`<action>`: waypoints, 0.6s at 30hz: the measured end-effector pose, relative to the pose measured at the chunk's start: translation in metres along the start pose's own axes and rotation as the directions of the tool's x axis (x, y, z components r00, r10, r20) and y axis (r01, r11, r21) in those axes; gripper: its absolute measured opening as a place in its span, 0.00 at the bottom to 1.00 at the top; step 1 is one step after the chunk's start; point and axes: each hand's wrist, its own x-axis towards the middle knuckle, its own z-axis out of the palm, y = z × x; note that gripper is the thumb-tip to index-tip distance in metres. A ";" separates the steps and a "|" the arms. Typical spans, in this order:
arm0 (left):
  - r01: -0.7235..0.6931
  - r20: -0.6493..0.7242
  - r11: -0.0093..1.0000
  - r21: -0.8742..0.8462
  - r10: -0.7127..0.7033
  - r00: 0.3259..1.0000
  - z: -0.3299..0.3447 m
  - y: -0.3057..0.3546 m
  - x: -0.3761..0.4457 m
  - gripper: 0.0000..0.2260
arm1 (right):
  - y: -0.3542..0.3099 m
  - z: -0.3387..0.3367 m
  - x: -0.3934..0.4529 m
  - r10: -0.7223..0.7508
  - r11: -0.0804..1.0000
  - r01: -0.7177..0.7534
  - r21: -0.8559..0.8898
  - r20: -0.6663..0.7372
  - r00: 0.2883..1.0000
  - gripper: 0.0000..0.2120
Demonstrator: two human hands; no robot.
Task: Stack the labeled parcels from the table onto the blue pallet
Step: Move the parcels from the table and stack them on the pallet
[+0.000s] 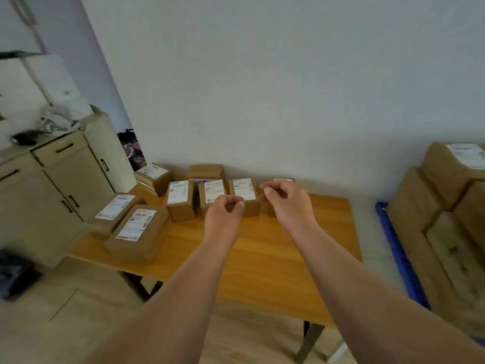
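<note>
Several brown cardboard parcels with white labels stand on the wooden table, most along its far and left sides. My left hand hovers in front of a small labeled parcel, fingers curled, holding nothing. My right hand hangs over the rightmost small parcels, fingers also curled and empty; it hides most of the parcel behind it. A larger labeled parcel lies at the table's left front. The blue pallet sits on the floor at right with stacked parcels on it.
A beige cabinet with black handles stands left of the table, cluttered on top. A white wall runs behind the table. A dark object sits at the lower left. Pale floor lies between the table and the pallet.
</note>
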 end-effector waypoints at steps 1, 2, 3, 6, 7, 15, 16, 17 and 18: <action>0.019 -0.025 1.000 0.010 -0.019 1.000 -0.025 -0.014 0.012 0.06 | -0.006 0.030 0.004 0.007 1.000 -0.007 0.002 0.034 0.999 0.07; 0.041 -0.057 0.999 0.026 -0.040 0.998 -0.049 -0.029 0.025 0.07 | -0.011 0.062 0.007 0.014 1.000 -0.014 0.002 0.069 0.998 0.07; 0.072 -0.093 0.997 0.038 -0.068 0.993 -0.074 -0.044 0.037 0.08 | -0.015 0.092 0.010 0.023 1.000 -0.024 0.007 0.104 0.994 0.07; 0.207 -0.174 0.976 0.071 -0.192 0.966 -0.142 -0.091 0.067 0.11 | -0.023 0.171 0.017 0.084 0.996 -0.091 0.024 0.219 0.972 0.07; 0.254 -0.190 0.964 0.084 -0.235 0.953 -0.162 -0.107 0.076 0.13 | -0.023 0.192 0.019 0.111 0.993 -0.120 0.020 0.254 0.961 0.07; 0.493 -0.200 0.858 0.142 -0.463 0.864 -0.235 -0.204 0.121 0.22 | -0.010 0.308 0.023 0.342 0.939 -0.288 -0.186 0.478 0.809 0.16; 0.497 -0.189 0.854 0.156 -0.468 0.863 -0.235 -0.212 0.124 0.23 | -0.008 0.317 0.024 0.360 0.933 -0.297 -0.204 0.500 0.788 0.18; 0.499 -0.180 0.850 0.169 -0.471 0.863 -0.234 -0.219 0.128 0.25 | -0.006 0.325 0.026 0.376 0.926 -0.302 -0.225 0.519 0.768 0.19; 0.499 -0.172 0.846 0.191 -0.471 0.865 -0.232 -0.226 0.132 0.28 | -0.003 0.332 0.028 0.397 0.918 -0.311 -0.247 0.534 0.747 0.21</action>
